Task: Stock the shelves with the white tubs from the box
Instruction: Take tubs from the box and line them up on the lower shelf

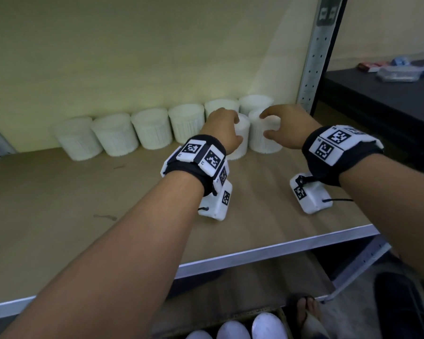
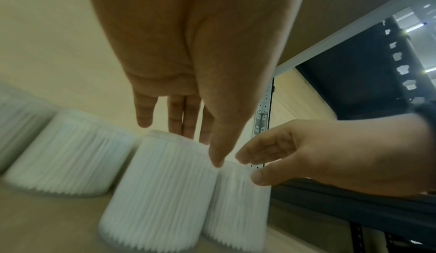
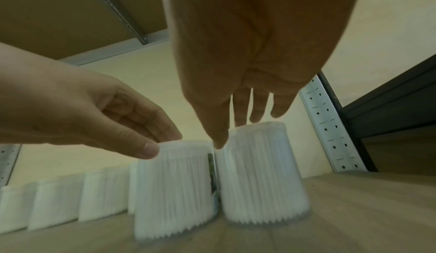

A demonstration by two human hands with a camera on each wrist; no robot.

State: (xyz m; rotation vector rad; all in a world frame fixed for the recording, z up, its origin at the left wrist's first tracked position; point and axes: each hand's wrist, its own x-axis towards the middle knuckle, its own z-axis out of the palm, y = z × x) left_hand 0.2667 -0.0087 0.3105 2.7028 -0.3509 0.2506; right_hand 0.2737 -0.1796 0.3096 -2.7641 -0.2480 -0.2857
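Two white ribbed tubs stand side by side on the shelf board (image 1: 83, 204), in front of a back row of several tubs (image 1: 152, 128). My left hand (image 1: 239, 129) hovers over the left front tub (image 1: 244, 149), fingers straight and thumb tip touching its rim. In the left wrist view this hand (image 2: 200, 149) reaches just past that tub's (image 2: 160, 191) top. My right hand (image 1: 264, 126) is spread loosely over the right front tub (image 1: 264, 143). The right wrist view shows this hand (image 3: 238, 132) at that tub's (image 3: 261, 178) top, thumb at the rim. Neither hand lifts a tub.
A perforated metal upright (image 1: 313, 57) stands just right of the tubs. A box with more white tubs (image 1: 233, 331) sits on the floor below, beside a sandalled foot (image 1: 309, 314). A dark table with packets (image 1: 377, 94) lies beyond the shelf at the right.
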